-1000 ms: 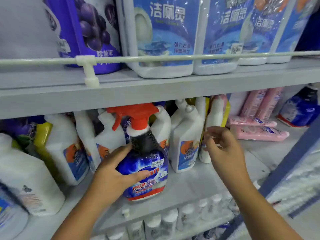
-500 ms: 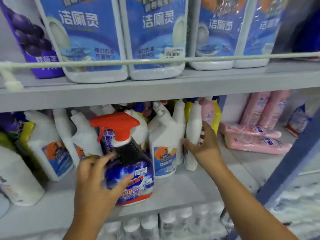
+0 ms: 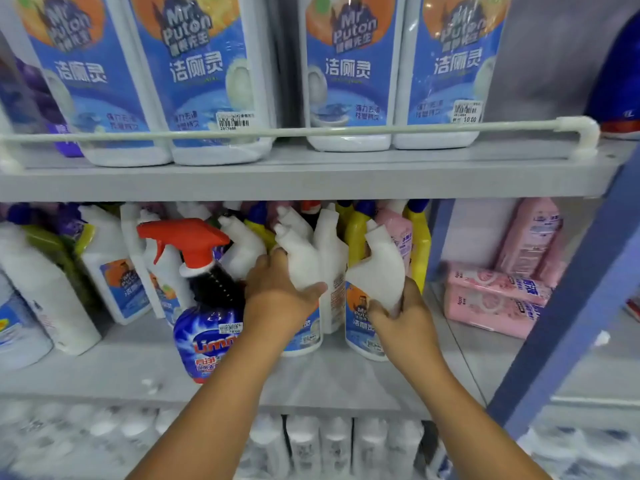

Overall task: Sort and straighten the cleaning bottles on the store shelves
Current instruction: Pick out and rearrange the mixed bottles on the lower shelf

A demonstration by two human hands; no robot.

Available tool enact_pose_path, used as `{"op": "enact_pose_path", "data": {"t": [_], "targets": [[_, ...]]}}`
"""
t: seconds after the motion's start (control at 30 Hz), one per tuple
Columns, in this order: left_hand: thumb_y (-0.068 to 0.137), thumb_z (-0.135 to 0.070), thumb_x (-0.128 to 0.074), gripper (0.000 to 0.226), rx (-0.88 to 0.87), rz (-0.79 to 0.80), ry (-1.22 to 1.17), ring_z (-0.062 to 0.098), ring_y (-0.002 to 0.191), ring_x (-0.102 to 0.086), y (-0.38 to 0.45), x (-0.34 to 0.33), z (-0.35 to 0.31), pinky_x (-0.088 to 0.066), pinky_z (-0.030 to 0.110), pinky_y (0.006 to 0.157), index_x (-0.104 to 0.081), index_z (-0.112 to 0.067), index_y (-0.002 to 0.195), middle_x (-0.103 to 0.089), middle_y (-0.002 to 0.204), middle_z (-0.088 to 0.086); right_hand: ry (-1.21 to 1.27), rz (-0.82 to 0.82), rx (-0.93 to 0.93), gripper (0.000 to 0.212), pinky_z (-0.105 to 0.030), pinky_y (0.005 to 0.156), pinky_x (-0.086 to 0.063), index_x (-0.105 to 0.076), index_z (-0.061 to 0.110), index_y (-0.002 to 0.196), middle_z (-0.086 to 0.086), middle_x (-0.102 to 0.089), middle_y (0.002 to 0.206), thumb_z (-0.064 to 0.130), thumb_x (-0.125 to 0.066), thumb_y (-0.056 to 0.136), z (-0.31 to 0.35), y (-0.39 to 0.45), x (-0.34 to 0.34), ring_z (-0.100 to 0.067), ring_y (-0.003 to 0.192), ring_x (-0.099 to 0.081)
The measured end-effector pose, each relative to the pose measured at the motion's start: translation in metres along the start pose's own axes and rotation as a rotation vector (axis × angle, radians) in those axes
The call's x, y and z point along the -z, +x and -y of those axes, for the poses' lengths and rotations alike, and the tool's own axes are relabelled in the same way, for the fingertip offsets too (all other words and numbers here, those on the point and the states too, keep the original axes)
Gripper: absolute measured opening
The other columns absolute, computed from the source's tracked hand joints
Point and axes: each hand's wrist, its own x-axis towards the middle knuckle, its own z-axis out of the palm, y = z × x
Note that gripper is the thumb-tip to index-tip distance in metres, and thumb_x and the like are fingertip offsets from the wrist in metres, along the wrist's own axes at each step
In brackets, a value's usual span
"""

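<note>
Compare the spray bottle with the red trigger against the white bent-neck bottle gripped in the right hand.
The spray bottle has a dark blue body and a red trigger head; the white bent-neck bottle is white with an angled spout. The spray bottle stands free at the shelf front, touched by neither hand; the white bottle is gripped by the right hand. Both stand on the middle shelf and carry blue labels.
</note>
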Motion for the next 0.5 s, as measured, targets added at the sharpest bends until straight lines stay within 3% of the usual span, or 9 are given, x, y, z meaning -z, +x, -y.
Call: {"op": "enact_pose_path", "data": {"t": [0.13, 0.23, 0.37, 0.43, 0.5], "targets": [[0.079, -0.039, -0.082, 0.074, -0.064, 0.131, -0.203, 0.020, 0.115, -0.059, -0.023, -0.002, 0.009, -0.054, 0.037, 0.095, -0.041, -0.031, 0.140, -0.059, 0.127, -0.004, 0.003, 0.059, -0.060, 0.041, -0.013, 0.069, -0.047, -0.053, 0.035, 0.113, 0.018, -0.067, 0.101, 0.019, -0.076, 0.084, -0.005, -0.001, 0.003, 0.002, 0.094, -0.064], [0.076, -0.039, -0.086, 0.064, -0.053, 0.153, -0.411, 0.010, 0.108, -0.066, -0.049, -0.001, 0.010, -0.059, 0.040, 0.091, -0.053, -0.038, 0.130, -0.068, 0.116, -0.014, 0.029, 0.059, -0.089, 0.039, -0.013, 0.069, -0.047, -0.057, 0.038, 0.106, 0.021, -0.067, 0.099, 0.022, -0.082, 0.081, -0.004, -0.005, 0.003, 0.004, 0.093, -0.064], [0.072, -0.053, -0.082, 0.055, -0.079, 0.104, -0.535, 0.000, 0.107, -0.065, -0.095, 0.026, 0.019, -0.059, 0.034, 0.088, -0.056, -0.052, 0.120, -0.067, 0.115, -0.024, 0.057, 0.094, -0.062, 0.031, -0.015, 0.071, -0.053, -0.065, 0.036, 0.102, 0.016, -0.074, 0.096, 0.020, -0.083, 0.082, 0.010, -0.028, 0.008, 0.007, 0.086, -0.068], [0.074, -0.042, -0.087, 0.052, -0.065, 0.040, -0.620, -0.004, 0.104, -0.066, -0.117, 0.054, 0.031, -0.059, 0.024, 0.083, -0.058, -0.057, 0.115, -0.069, 0.113, -0.027, 0.073, 0.137, -0.061, 0.031, -0.020, 0.073, -0.054, -0.068, 0.033, 0.105, 0.018, -0.076, 0.096, 0.019, -0.083, 0.081, 0.025, -0.045, 0.006, 0.002, 0.089, -0.070], [0.072, -0.031, -0.088, 0.052, -0.038, -0.021, -0.668, 0.000, 0.097, -0.071, -0.129, 0.091, 0.050, -0.062, 0.028, 0.077, -0.063, -0.058, 0.108, -0.073, 0.106, -0.024, 0.097, 0.201, -0.040, 0.037, -0.022, 0.077, -0.054, -0.069, 0.035, 0.108, 0.022, -0.075, 0.100, 0.015, -0.082, 0.080, 0.043, -0.061, -0.002, 0.002, 0.093, -0.070]]}}
